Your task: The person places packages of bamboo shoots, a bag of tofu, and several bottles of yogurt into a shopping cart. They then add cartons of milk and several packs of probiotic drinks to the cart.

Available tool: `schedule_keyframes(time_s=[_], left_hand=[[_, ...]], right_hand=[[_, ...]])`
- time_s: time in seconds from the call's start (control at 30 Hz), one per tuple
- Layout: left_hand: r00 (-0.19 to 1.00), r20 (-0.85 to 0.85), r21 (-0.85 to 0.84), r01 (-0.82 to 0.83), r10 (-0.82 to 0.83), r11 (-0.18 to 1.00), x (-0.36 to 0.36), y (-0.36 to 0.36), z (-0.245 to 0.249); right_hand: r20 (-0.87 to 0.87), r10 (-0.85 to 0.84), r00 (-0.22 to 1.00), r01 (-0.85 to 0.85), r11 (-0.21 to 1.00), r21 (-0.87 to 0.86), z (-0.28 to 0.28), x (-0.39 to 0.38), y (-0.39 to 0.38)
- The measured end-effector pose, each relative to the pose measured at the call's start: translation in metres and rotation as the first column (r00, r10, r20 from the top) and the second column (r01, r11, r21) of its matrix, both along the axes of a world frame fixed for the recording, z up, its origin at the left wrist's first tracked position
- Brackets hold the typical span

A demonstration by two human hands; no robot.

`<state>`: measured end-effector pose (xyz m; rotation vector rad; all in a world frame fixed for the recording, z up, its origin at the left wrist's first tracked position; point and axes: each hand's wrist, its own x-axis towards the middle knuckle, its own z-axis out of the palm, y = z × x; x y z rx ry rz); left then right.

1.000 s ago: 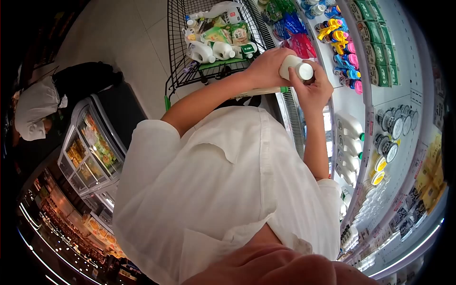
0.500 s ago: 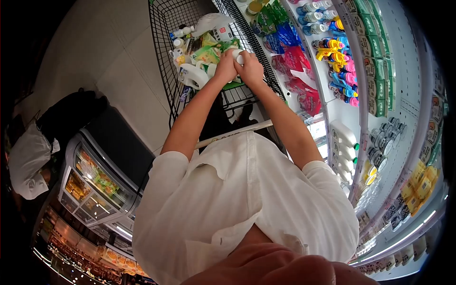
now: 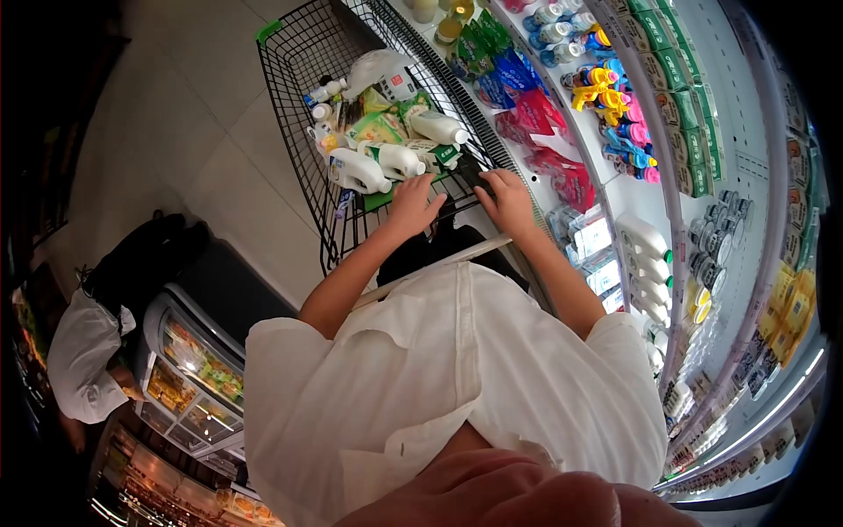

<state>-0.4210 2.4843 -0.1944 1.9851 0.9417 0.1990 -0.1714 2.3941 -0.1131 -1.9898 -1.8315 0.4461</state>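
A black wire shopping cart point(image 3: 294, 145) stands in front of me, holding a pile of goods. Over its near end, my left hand point(image 3: 414, 207) has its fingers apart and holds nothing, close to a white jug point(image 3: 392, 161) with a handle. My right hand point(image 3: 507, 202) is also empty, fingers spread, near the cart's right side. On the pile lies a white bottle point(image 3: 437, 127), cap toward the right side. A second white handled jug point(image 3: 356, 170) rests at the left. Around these are green-and-yellow packs point(image 3: 378, 128) and a whitish plastic bag point(image 3: 376, 70).
Shelves on the right carry colourful bags point(image 3: 536, 114), spray bottles point(image 3: 606, 97), white jugs with green caps point(image 3: 645, 255) and green packs point(image 3: 685, 114). At left, a person in a white shirt point(image 3: 88, 356) stands beside a glass-topped freezer point(image 3: 193, 364). Tiled floor point(image 3: 189, 114) lies left of the cart.
Both hands have let go of a white-capped bottle, which now lies on the pile. They have drawn back toward me and moved apart, fingers opened.
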Motion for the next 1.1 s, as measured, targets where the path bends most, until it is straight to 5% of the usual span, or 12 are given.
schedule_keyframes(time_s=[0.17, 0.3, 0.37, 0.5, 0.57, 0.67, 1.1], left_hand=[[0.965, -0.167, 0.17, -0.171, 0.2, 0.97, -0.052, -0.046, 0.015], [0.94, -0.216, 0.036, -0.264, 0.265, 0.964, -0.065, -0.073, 0.03], [0.938, -0.209, 0.082, -0.265, 0.276, 0.961, -0.068, -0.08, 0.029], [0.901, -0.298, 0.281, -0.232, 0.314, 0.931, -0.073, -0.094, 0.031], [0.84, -0.293, 0.361, -0.346, 0.457, 0.866, -0.076, -0.106, 0.024], [0.826, -0.292, 0.318, -0.391, 0.482, 0.864, -0.084, -0.1, 0.028], [0.804, -0.241, 0.349, -0.451, 0.544, 0.821, -0.129, -0.022, 0.013]], right_hand=[[0.06, 0.101, 0.993, -0.105, 0.993, 0.058, -0.003, 0.001, -0.078], [0.094, 0.089, 0.992, -0.101, 0.987, 0.123, -0.007, -0.003, -0.082], [0.117, 0.16, 0.98, -0.163, 0.986, 0.018, -0.014, 0.002, -0.084], [0.137, 0.17, 0.976, -0.186, 0.976, 0.112, -0.015, 0.0, -0.074], [0.139, 0.175, 0.975, -0.194, 0.971, 0.142, -0.021, 0.0, -0.069], [0.121, 0.186, 0.975, -0.203, 0.967, 0.152, -0.022, -0.004, -0.058], [0.119, 0.178, 0.977, -0.155, 0.971, -0.185, -0.032, -0.053, 0.012]])
